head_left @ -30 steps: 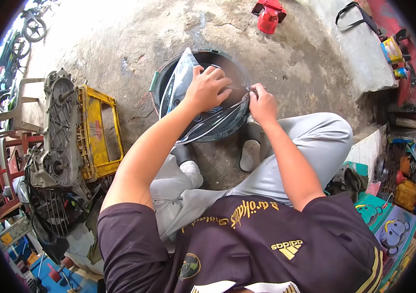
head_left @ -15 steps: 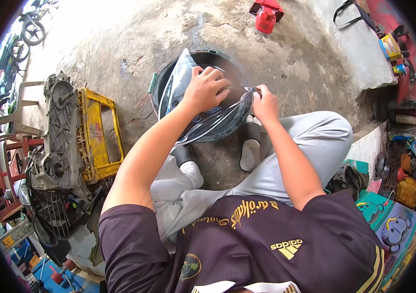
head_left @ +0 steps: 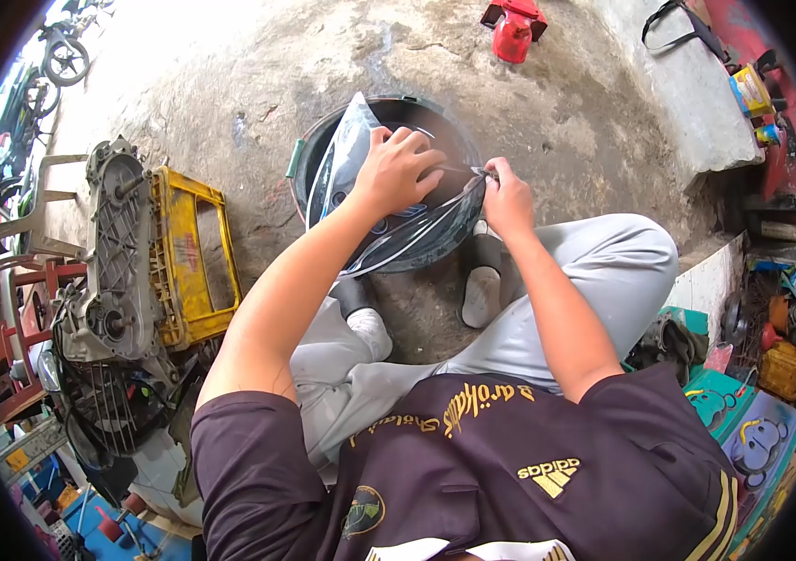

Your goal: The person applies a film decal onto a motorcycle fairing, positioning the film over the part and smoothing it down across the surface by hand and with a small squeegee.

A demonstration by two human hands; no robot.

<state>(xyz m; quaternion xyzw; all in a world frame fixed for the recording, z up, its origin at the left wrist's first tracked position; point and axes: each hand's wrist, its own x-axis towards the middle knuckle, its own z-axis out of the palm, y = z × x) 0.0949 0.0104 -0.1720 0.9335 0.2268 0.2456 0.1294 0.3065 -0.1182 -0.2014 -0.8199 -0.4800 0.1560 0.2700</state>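
A glossy dark motorcycle body panel with white edge lines and a pale pointed end lies slantwise over a round black tub. My left hand bends over the middle of the panel, fingers curled against it; the fingertips are partly hidden. At the panel's narrow right end, my right hand pinches the tip between thumb and fingers. A thin dark line runs between the two hands, but what it is I cannot make out. The tub's inside is mostly covered.
To the left stand a yellow crate, a grey engine casing and a chair frame. A red plastic part lies on the concrete floor ahead. A concrete block and assorted parts line the right.
Both hands keep nearly the same grip and place on the panel. The whole view has shifted very slightly.
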